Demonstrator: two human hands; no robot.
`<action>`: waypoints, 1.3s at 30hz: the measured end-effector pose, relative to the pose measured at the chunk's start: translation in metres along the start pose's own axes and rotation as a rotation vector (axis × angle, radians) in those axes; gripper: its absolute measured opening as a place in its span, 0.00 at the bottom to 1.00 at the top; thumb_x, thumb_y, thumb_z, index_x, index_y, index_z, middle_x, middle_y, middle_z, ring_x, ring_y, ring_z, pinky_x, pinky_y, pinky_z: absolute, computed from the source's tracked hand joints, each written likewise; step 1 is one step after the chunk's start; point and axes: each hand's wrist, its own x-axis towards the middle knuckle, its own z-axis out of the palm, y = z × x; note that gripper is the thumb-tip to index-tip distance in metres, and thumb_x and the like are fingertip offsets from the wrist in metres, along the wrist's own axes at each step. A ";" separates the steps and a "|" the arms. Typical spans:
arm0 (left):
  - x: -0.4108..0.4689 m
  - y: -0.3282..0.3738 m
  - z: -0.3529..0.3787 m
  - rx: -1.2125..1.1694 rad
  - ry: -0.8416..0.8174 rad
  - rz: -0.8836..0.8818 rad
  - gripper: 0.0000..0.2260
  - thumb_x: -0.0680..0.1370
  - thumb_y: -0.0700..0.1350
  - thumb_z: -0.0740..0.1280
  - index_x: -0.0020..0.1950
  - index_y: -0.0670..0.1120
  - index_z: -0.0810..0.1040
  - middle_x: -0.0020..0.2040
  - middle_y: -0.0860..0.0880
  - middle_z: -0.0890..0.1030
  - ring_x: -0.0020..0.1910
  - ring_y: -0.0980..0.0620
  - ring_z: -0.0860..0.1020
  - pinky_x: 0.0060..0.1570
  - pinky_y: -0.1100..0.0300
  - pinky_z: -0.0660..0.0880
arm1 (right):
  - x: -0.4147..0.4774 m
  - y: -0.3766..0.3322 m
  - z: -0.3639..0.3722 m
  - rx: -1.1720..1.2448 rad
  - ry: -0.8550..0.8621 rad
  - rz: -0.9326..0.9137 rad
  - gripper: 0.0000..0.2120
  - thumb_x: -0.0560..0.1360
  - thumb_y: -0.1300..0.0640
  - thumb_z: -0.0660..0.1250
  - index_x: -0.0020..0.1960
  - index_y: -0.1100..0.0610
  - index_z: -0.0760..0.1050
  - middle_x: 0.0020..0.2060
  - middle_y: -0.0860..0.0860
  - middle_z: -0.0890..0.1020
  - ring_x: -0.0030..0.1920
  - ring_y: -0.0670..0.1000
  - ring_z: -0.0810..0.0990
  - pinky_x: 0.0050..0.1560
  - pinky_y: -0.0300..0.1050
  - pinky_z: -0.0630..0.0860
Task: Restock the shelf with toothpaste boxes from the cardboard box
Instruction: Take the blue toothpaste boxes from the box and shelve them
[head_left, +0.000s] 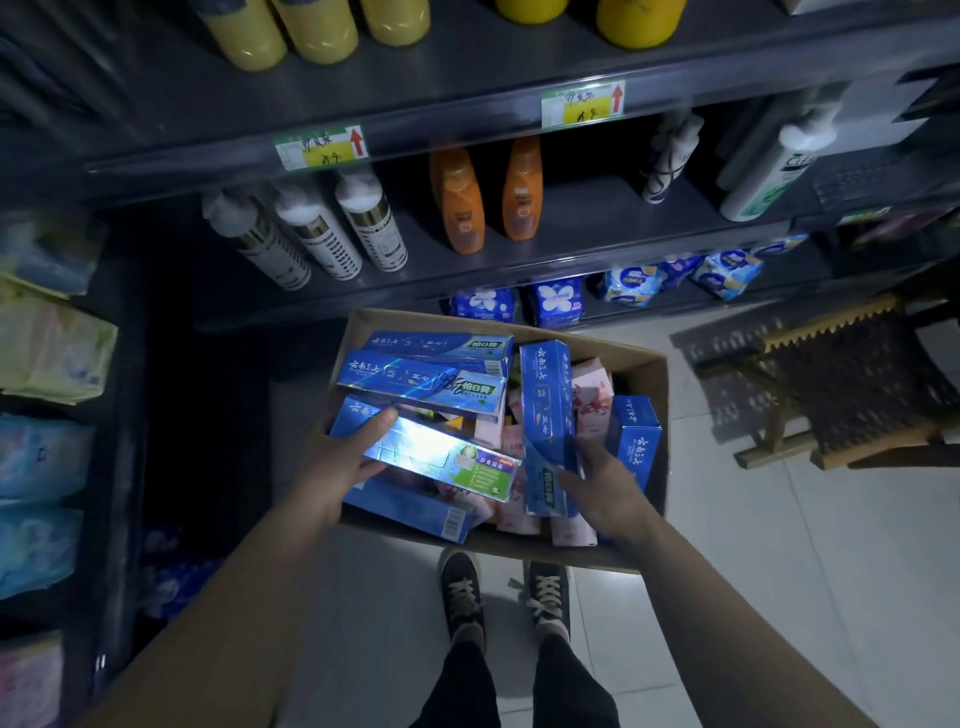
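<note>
blue toothpaste box (441, 449) gripped in outstretched left hand (345, 457), second box (545, 410) in right hand (605, 493).

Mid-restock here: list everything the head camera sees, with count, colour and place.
cardboard box: one, brown, on floor
toothpaste boxes: at least six, blue, inside cardboard box
pink boxes: several, pink, among them
yellow bottles: five, yellow, top shelf
orange bottles: two, orange, middle shelf
pump bottles: five, white, middle shelf
soft packs: several, blue-white, lowest shelf
price labels: two, green-yellow, shelf edges
stool: one, wooden, floor right
shoes: two, dark, floor
left grip: one, holds shiny toothpaste box
right grip: one, holds upright toothpaste box
</note>
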 end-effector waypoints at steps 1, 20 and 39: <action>0.002 -0.001 -0.003 0.001 0.014 0.001 0.16 0.72 0.46 0.74 0.59 0.50 0.78 0.54 0.49 0.83 0.50 0.52 0.82 0.44 0.60 0.79 | 0.003 0.002 0.003 0.010 0.003 0.022 0.18 0.79 0.62 0.61 0.69 0.57 0.66 0.62 0.52 0.75 0.64 0.55 0.74 0.37 0.31 0.71; 0.006 -0.012 -0.020 -0.056 0.172 -0.034 0.08 0.73 0.46 0.74 0.49 0.48 0.79 0.47 0.49 0.83 0.45 0.54 0.82 0.41 0.62 0.80 | 0.038 0.012 0.033 0.077 0.185 0.211 0.18 0.73 0.64 0.68 0.60 0.58 0.70 0.56 0.54 0.77 0.57 0.55 0.77 0.47 0.49 0.79; -0.048 0.059 -0.046 -0.259 0.316 0.106 0.11 0.75 0.53 0.71 0.49 0.47 0.76 0.42 0.48 0.79 0.35 0.53 0.77 0.47 0.53 0.79 | -0.032 -0.087 -0.024 0.856 -0.340 -0.032 0.17 0.72 0.65 0.68 0.59 0.59 0.73 0.52 0.58 0.82 0.49 0.55 0.83 0.42 0.52 0.80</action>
